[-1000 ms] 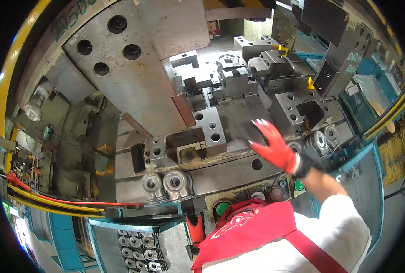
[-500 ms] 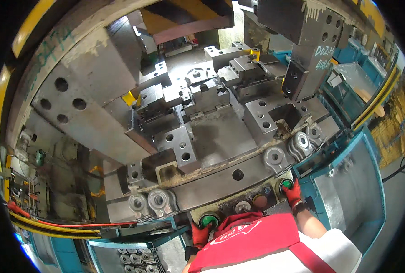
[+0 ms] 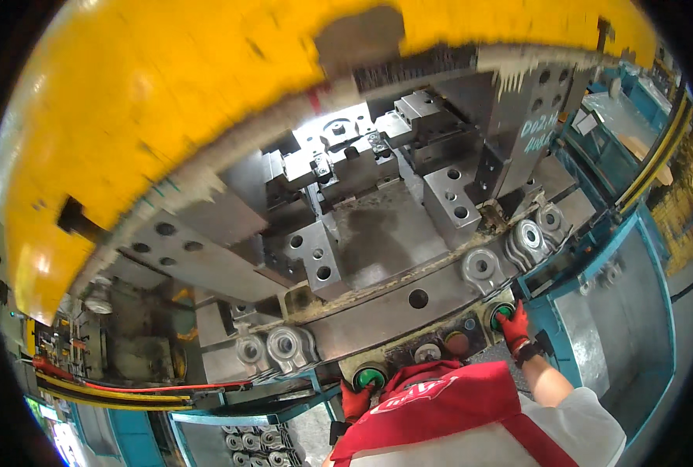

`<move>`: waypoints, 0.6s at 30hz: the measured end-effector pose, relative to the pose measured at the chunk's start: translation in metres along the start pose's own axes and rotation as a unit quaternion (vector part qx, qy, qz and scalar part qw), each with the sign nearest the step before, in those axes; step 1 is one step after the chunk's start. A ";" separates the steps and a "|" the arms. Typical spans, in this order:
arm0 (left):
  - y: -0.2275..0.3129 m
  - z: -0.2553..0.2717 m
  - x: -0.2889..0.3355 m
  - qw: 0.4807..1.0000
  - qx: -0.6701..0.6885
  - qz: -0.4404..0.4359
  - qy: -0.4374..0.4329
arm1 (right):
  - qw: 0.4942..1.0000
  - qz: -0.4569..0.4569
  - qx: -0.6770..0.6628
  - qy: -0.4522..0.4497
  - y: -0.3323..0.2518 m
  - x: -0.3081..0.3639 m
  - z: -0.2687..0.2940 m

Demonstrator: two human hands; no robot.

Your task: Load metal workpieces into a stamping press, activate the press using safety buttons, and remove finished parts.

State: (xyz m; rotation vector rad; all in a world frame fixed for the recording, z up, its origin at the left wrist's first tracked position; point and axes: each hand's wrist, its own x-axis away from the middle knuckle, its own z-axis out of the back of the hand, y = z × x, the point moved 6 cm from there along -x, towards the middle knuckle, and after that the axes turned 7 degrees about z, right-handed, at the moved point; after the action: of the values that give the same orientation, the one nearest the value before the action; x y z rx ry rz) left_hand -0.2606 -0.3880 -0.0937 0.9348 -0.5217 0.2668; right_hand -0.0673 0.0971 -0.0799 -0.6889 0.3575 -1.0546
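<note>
Both hands wear red gloves and rest at a control panel (image 3: 401,354) on the press's front edge. The thumb of my left hand (image 3: 354,402) lies on the left green push button (image 3: 369,379), with its other fingers apart at the side and partly hidden by the red apron (image 3: 440,401). At the right green push button (image 3: 501,315), my right hand (image 3: 516,328) has its thumb on the cap and a finger stretched out beside it. Neither hand holds anything. Inside the press, a ring-shaped metal part (image 3: 337,128) sits on the lit die (image 3: 354,167).
A yellow press ram (image 3: 183,78) hangs over the die. Forged metal lugs with round holes stand on the bed's front ledge, some at left (image 3: 288,346), others at right (image 3: 483,267). A blue-framed bin (image 3: 631,311) stands at right; another bin (image 3: 230,420) holds several lugs at lower left.
The yellow ram has come down over the die, covering the upper part of the view. Both hands stay at the green buttons, and the view has shifted slightly.
</note>
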 end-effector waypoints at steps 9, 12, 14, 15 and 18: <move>0.018 0.009 0.013 0.995 -0.078 0.061 0.028 | 1.000 0.001 0.010 -0.010 -0.002 0.001 0.002; 0.008 0.006 0.005 0.996 -0.079 0.039 0.030 | 1.000 -0.002 0.004 -0.015 -0.005 0.003 0.003; 0.017 0.009 0.011 0.995 -0.079 0.051 0.021 | 1.000 -0.002 0.007 -0.014 -0.003 0.003 0.002; 0.023 0.009 0.014 0.995 -0.079 0.056 0.016 | 1.000 -0.001 0.011 -0.013 0.001 0.001 0.001; 0.022 0.007 0.010 0.999 -0.032 0.027 -0.004 | 1.000 -0.002 0.005 -0.015 0.002 0.001 0.000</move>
State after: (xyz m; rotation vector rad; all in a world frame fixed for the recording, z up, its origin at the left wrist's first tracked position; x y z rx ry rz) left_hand -0.2641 -0.3810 -0.0697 0.8616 -0.5606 0.2929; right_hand -0.0650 0.0967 -0.0811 -0.6969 0.3248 -1.0484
